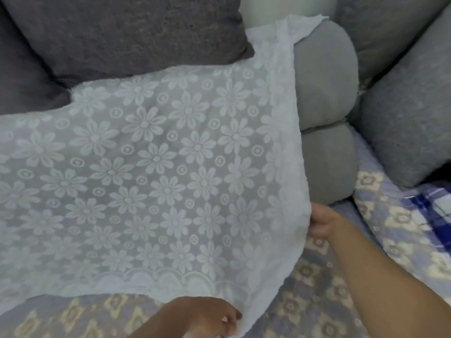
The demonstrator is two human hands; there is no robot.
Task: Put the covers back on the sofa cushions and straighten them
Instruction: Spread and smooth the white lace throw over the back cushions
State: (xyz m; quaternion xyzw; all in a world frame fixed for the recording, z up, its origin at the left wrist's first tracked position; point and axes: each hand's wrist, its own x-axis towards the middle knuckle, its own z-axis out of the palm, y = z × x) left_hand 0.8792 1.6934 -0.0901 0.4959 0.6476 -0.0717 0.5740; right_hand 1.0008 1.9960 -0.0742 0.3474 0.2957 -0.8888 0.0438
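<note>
A white lace cover (156,172) with a daisy pattern lies spread flat across the sofa seat, filling the left and middle of the view. My left hand (207,315) pinches its near right corner at the bottom edge. My right hand (322,223) grips the cover's right edge, fingers curled into the cloth. The cover's far end runs up behind a dark grey cushion (127,32) and over the top of a light grey bolster (324,76).
A second light grey bolster (327,164) sits below the first. Large grey back cushions (410,113) stand at the right. A blue and cream patterned quilt (314,289) covers the seat, with a blue checked cloth (429,206) at the right edge.
</note>
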